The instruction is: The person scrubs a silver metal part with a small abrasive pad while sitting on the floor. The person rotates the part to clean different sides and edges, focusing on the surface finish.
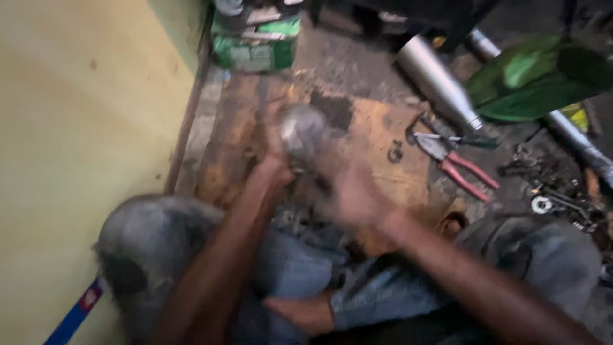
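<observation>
Gripping a blurry grey metal part [301, 131] over the stained wooden board [377, 131], the left hand [276, 167] is wrapped on it; the right hand [357, 198] sits just beside, grip unclear from blur. Green-and-white box [255, 41] up by the yellow wall [83, 115], red-handled pliers [454, 160] to the right.

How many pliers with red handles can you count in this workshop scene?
1. The red-handled pliers lie on the floor right of the wooden board, near the silver pipe. Blur and clutter may hide others.
</observation>
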